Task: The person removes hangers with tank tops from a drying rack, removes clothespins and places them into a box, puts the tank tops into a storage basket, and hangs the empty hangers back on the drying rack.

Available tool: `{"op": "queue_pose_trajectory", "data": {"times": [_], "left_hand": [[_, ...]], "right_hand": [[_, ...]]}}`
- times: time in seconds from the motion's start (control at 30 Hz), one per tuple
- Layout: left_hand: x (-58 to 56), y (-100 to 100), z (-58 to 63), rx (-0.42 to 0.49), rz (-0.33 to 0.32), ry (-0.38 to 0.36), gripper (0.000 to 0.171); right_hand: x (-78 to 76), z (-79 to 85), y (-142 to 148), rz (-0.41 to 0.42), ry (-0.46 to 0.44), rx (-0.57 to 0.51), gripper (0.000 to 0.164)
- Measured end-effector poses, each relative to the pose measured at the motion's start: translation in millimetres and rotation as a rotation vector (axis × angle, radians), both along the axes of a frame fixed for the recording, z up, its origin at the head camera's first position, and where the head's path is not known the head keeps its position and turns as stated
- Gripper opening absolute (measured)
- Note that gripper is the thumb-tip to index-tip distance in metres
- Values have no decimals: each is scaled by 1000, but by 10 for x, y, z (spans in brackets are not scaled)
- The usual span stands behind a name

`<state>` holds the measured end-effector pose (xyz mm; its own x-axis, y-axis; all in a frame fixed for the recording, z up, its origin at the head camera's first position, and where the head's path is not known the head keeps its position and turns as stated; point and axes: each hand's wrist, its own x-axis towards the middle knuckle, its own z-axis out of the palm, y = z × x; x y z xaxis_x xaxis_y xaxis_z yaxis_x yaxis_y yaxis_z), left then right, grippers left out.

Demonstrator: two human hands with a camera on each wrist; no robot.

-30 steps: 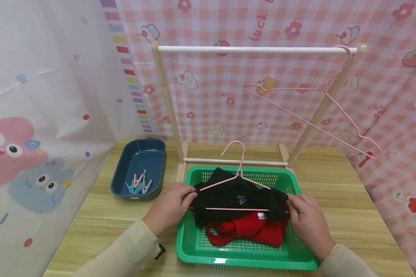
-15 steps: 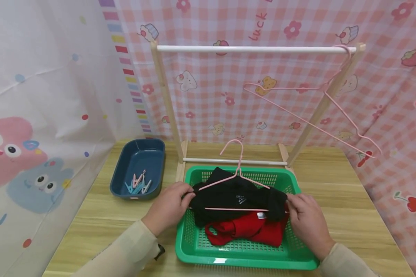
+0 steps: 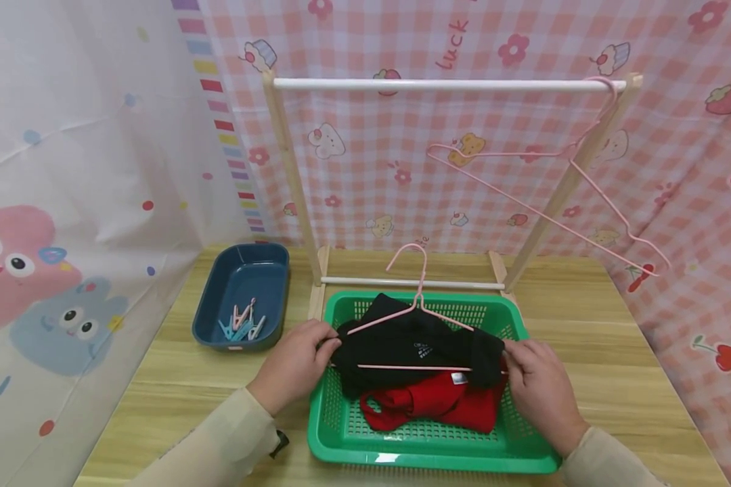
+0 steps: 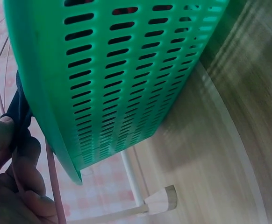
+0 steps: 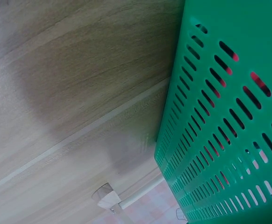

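A black garment [image 3: 380, 348] with a small white print is spread on a pink clothes hanger [image 3: 422, 297], over a green basket [image 3: 432, 456]. At its left end my left hand [image 3: 295, 363] pinches the black cloth between thumb and fingers; the left wrist view shows the bunched dark cloth [image 4: 18, 116] there, beside the hanger's pink wire [image 4: 52, 172]. My right hand [image 3: 542, 389] pinches the opposite end, though the right wrist view shows only the basket's side [image 5: 220, 121] and table. Under the black one lies a red garment [image 3: 445, 402] with a white label.
Behind the basket stands a wooden rack with a white top rail [image 3: 451, 84]. An unused pink hanger [image 3: 499, 154] hangs at the rail's right end. Left of the basket, a dark blue tray [image 3: 250, 260] holds several pink, blue and white clothespins [image 3: 244, 328].
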<state>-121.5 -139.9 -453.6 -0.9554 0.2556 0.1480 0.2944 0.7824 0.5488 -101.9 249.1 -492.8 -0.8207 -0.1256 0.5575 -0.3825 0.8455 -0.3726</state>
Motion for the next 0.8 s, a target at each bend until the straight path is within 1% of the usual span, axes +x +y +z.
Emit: {"op": "queue_pose_trajectory", "data": {"times": [0.2, 0.43, 0.6, 0.8], "left_hand": [[-6, -9, -11, 29, -3, -5, 8], [-4, -27, -27, 44, -16, 16, 9], [1, -34, -30, 61, -13, 12, 11], [-1, -40, -21, 103, -11, 3, 12]], "right_hand": [[6, 6, 0, 0, -23, 1, 20], [11, 18, -7, -7, -37, -4, 20], [7, 12, -5, -3, -16, -6, 20], [-5, 2, 0, 17, 38, -11, 22]]}}
